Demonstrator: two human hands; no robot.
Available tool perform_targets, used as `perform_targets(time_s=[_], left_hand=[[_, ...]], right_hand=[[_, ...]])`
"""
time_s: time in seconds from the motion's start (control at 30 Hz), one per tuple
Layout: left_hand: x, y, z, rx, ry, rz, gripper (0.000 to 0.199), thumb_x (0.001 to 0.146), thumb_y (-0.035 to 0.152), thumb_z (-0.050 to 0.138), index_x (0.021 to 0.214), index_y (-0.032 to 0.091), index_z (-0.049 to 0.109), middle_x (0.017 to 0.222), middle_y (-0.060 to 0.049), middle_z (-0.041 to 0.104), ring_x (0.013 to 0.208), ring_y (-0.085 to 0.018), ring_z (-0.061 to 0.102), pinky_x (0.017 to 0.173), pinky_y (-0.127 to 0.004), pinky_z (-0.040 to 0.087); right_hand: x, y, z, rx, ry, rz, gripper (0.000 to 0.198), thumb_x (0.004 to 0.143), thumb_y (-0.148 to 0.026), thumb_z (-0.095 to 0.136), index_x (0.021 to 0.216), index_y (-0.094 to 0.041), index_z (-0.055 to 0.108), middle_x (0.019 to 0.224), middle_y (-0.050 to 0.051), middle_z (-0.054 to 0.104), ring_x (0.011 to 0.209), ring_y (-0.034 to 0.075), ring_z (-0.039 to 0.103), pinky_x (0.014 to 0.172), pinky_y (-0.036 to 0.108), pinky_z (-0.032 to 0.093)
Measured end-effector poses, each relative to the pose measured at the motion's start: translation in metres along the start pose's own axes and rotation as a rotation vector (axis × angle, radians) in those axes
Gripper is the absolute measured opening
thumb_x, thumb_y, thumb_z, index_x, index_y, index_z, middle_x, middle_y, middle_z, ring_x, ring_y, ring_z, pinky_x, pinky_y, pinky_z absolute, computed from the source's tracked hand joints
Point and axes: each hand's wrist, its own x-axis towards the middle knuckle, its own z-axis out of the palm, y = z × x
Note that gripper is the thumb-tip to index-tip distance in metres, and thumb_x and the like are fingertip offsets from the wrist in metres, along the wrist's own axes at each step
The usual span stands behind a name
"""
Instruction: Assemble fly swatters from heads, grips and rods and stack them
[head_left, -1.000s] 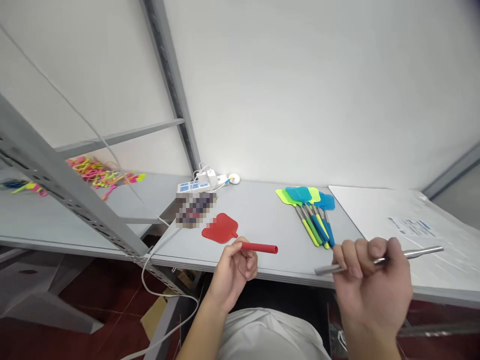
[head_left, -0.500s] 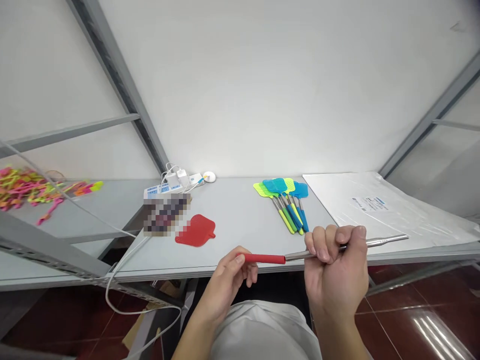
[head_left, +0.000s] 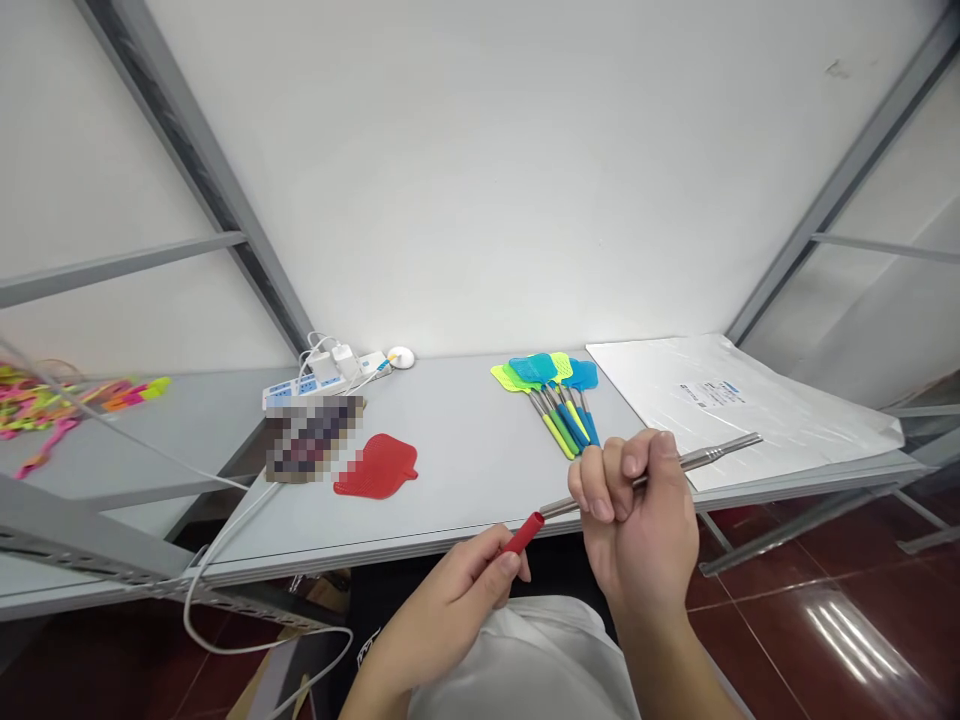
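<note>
My right hand (head_left: 641,520) is closed around a thin steel rod (head_left: 716,452) that slants up to the right. My left hand (head_left: 457,595) pinches a red tubular grip (head_left: 523,533) whose open end sits on the rod's lower end, just in front of the table edge. A loose red swatter head (head_left: 377,467) lies flat on the grey table (head_left: 465,450). Farther back lies a bundle of finished fly swatters (head_left: 551,395) with green and blue heads and handles.
A white power strip (head_left: 315,375) with plugs and a cable sits at the back left beside a blurred object (head_left: 307,437). A white plastic-wrapped sheet (head_left: 735,410) covers the table's right end. Colourful parts (head_left: 52,400) lie on the left shelf. Grey rack posts stand on both sides.
The rod's end has gone into the red grip, which was apart from it a second ago. Both hands have dropped toward my body, and the view has swung right.
</note>
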Motion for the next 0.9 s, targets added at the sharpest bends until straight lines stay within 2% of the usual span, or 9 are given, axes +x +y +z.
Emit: perform_targets(time_s=[0.23, 0.37, 0.47, 0.53, 0.63, 0.7, 0.77, 0.83, 0.9], left_hand=[[0.001, 0.003, -0.006, 0.186, 0.143, 0.068, 0.038, 0.099, 0.049, 0.042, 0.084, 0.021, 0.063, 0.071, 0.002, 0.052, 0.067, -0.016, 0.042, 0.062, -0.026, 0.031], [0.004, 0.000, -0.001, 0.184, 0.187, 0.115, 0.034, 0.099, 0.045, 0.045, 0.081, 0.020, 0.060, 0.068, 0.003, 0.047, 0.065, -0.015, 0.038, 0.060, -0.026, 0.029], [0.006, -0.003, 0.002, 0.145, 0.245, 0.132, 0.032, 0.099, 0.044, 0.045, 0.088, 0.019, 0.063, 0.069, 0.002, 0.048, 0.065, -0.015, 0.038, 0.060, -0.026, 0.030], [0.004, -0.004, 0.000, 0.133, 0.279, 0.125, 0.032, 0.098, 0.044, 0.046, 0.090, 0.019, 0.063, 0.070, 0.002, 0.049, 0.064, -0.015, 0.038, 0.059, -0.026, 0.030], [-0.001, -0.002, -0.008, 0.174, 0.317, 0.120, 0.033, 0.098, 0.044, 0.047, 0.086, 0.019, 0.064, 0.069, 0.002, 0.050, 0.064, -0.014, 0.039, 0.059, -0.026, 0.030], [-0.005, 0.001, -0.013, 0.219, 0.323, 0.110, 0.032, 0.098, 0.044, 0.049, 0.085, 0.020, 0.065, 0.069, 0.002, 0.052, 0.065, -0.015, 0.041, 0.059, -0.026, 0.030], [-0.008, 0.003, -0.015, 0.242, 0.319, 0.103, 0.031, 0.097, 0.044, 0.050, 0.086, 0.020, 0.068, 0.069, 0.002, 0.054, 0.064, -0.015, 0.042, 0.058, -0.026, 0.030], [-0.007, 0.003, -0.013, 0.206, 0.343, 0.127, 0.030, 0.096, 0.044, 0.053, 0.090, 0.021, 0.070, 0.069, 0.001, 0.056, 0.064, -0.016, 0.044, 0.059, -0.026, 0.032], [-0.004, 0.001, -0.009, 0.087, 0.407, 0.176, 0.034, 0.096, 0.048, 0.051, 0.097, 0.021, 0.072, 0.069, -0.001, 0.057, 0.063, -0.017, 0.046, 0.060, -0.027, 0.035]], right_hand=[[0.004, 0.008, 0.000, -0.020, -0.022, 0.092, 0.038, 0.098, -0.046, 0.049, 0.070, -0.021, 0.050, 0.047, -0.010, 0.030, 0.042, 0.009, 0.037, 0.049, 0.024, 0.035], [-0.001, 0.028, 0.001, -0.005, -0.025, 0.184, 0.039, 0.098, -0.047, 0.049, 0.069, -0.021, 0.051, 0.049, -0.009, 0.032, 0.045, 0.009, 0.042, 0.053, 0.024, 0.037], [-0.011, 0.049, 0.001, -0.093, -0.171, 0.341, 0.036, 0.098, -0.046, 0.048, 0.075, -0.021, 0.057, 0.059, -0.004, 0.050, 0.066, 0.014, 0.060, 0.066, 0.027, 0.045], [-0.015, 0.056, 0.000, -0.181, -0.307, 0.425, 0.028, 0.097, -0.043, 0.050, 0.087, -0.020, 0.063, 0.077, 0.001, 0.064, 0.086, 0.018, 0.065, 0.077, 0.030, 0.047], [-0.009, 0.052, -0.005, -0.199, -0.382, 0.407, 0.022, 0.095, -0.039, 0.056, 0.107, -0.022, 0.064, 0.094, 0.004, 0.068, 0.094, 0.020, 0.066, 0.086, 0.034, 0.046], [0.000, 0.043, -0.008, -0.115, -0.317, 0.362, 0.021, 0.093, -0.038, 0.059, 0.105, -0.022, 0.063, 0.087, 0.001, 0.066, 0.087, 0.018, 0.066, 0.084, 0.035, 0.047], [0.008, 0.033, -0.010, -0.009, -0.226, 0.362, 0.016, 0.092, -0.036, 0.061, 0.093, -0.020, 0.063, 0.071, -0.004, 0.057, 0.068, 0.013, 0.059, 0.075, 0.031, 0.048], [0.014, 0.026, -0.010, 0.095, -0.157, 0.419, 0.019, 0.091, -0.034, 0.062, 0.079, -0.018, 0.059, 0.057, -0.009, 0.041, 0.051, 0.007, 0.042, 0.063, 0.025, 0.045], [0.015, 0.022, -0.009, 0.180, -0.103, 0.469, 0.027, 0.091, -0.034, 0.061, 0.071, -0.018, 0.054, 0.052, -0.011, 0.028, 0.045, 0.006, 0.025, 0.054, 0.021, 0.039]])
